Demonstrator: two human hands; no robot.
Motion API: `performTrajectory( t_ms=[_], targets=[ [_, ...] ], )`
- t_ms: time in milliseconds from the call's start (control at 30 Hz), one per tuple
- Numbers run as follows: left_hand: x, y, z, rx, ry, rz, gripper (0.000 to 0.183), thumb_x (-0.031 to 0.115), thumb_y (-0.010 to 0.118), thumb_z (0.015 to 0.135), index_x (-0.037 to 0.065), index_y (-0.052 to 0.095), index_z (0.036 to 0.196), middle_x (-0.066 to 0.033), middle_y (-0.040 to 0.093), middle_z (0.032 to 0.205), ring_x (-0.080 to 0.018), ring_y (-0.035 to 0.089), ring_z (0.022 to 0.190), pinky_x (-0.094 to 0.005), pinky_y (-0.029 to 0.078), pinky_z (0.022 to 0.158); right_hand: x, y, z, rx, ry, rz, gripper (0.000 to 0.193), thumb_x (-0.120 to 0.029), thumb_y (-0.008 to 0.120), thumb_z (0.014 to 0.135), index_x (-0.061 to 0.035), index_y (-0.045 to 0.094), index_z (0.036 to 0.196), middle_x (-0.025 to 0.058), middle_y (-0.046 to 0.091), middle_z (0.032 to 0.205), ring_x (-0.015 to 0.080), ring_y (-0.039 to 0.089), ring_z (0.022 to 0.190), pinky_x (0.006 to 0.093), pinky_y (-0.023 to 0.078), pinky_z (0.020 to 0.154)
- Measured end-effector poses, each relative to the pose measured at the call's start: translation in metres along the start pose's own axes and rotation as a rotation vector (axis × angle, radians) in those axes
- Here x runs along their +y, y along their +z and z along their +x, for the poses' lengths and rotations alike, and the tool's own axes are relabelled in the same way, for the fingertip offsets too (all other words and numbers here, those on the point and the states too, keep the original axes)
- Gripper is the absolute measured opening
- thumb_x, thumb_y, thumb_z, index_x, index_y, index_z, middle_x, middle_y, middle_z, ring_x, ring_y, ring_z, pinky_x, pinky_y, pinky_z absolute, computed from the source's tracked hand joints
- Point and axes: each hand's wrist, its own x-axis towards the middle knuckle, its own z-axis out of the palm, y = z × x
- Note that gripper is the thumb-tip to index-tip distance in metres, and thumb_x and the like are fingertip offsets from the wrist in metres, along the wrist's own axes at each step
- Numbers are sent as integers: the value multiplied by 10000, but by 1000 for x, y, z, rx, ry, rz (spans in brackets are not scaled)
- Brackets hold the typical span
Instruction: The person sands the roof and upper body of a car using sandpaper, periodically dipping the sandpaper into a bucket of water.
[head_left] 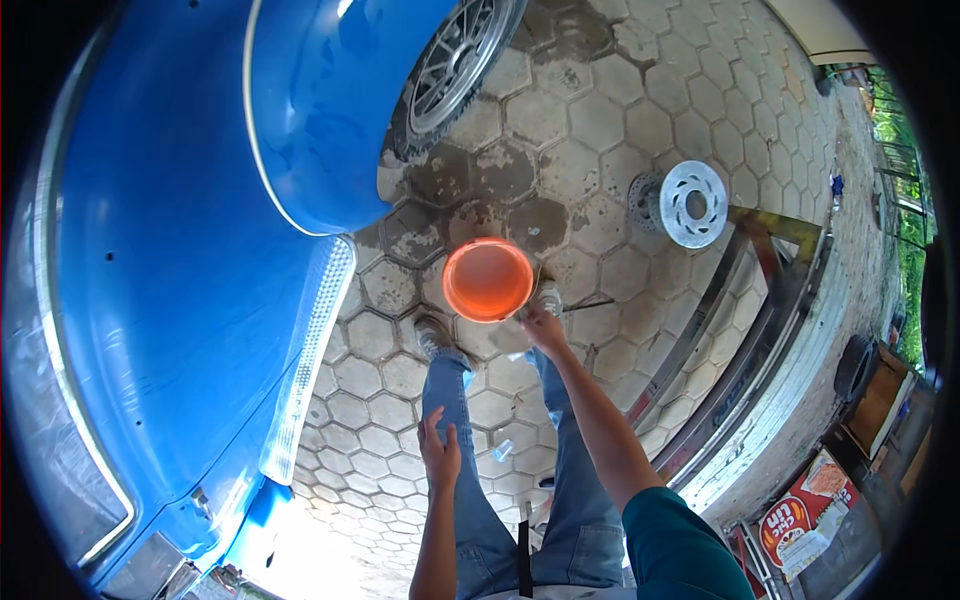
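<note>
An orange bucket [488, 280] is in front of my feet, its inside facing up; I cannot tell whether its bottom touches the paving. At its lower right rim, my right hand [542, 331] is closed, apparently round the thin wire handle. Empty and with its fingers apart, my left hand [438, 452] hangs in front of my left thigh. Between my legs a small clear plastic cup [503, 450] lies on the hexagonal pavers [598, 100].
A blue vehicle [170, 260] fills the left side, with its wheel [455, 70] beyond the bucket and a metal tread step [315, 360] along its edge. To the right are a silver slotted disc [694, 176], dark metal beams [735, 390] and a red printed panel [808, 505].
</note>
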Motion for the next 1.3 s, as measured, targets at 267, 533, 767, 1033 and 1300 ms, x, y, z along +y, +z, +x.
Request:
performTrajectory(
  t_ms=[267, 533, 767, 1033, 1300],
  targets=[
    [-57, -19, -16, 31, 58, 598, 267, 75, 658, 851, 79, 636, 1117, -144, 554, 1185, -365, 535, 1124, -496, 451, 958, 28, 99, 167, 244, -313, -641, 278, -162, 588, 893, -129, 617, 1168, 86, 706, 1067, 303, 703, 976, 469, 575, 819],
    [-57, -17, -13, 79, 39, 573, 213, 78, 669, 838, 86, 647, 1049, -131, 565, 1175, -356, 537, 1126, -489, 453, 957, 51, 154, 153, 176, -238, -644, 323, -144, 559, 905, -227, 684, 1191, 60, 711, 1169, 290, 675, 1102, 473, 546, 889],
    [-75, 6, -6, 183, 139, 468, 262, 141, 680, 832, 129, 621, 1087, -119, 594, 1120, -342, 568, 1090, -487, 471, 911, 3, 66, 87, 136, 74, -202, 377, -290, 599, 921, -32, 686, 1182, 215, 721, 1024, 334, 705, 999, 435, 531, 859],
    [-6, -44, -73, 479, -91, 71, 293, 213, 686, 831, 104, 632, 1098, -152, 639, 1081, -368, 619, 1042, -477, 508, 903, -252, -37, -102, -326, -75, 653, 385, 3, 768, 802, -29, 641, 1163, 78, 682, 1067, 200, 675, 956, 354, 561, 831],
    [-11, -159, -76, 654, -120, -273, 263, 297, 620, 878, 128, 750, 1032, -178, 741, 946, -361, 719, 923, -481, 559, 840, -603, -73, -350, -356, -986, 726, 309, 49, 745, 827, -33, 664, 1114, 12, 682, 993, 125, 646, 879, 277, 512, 797]
  ],
)
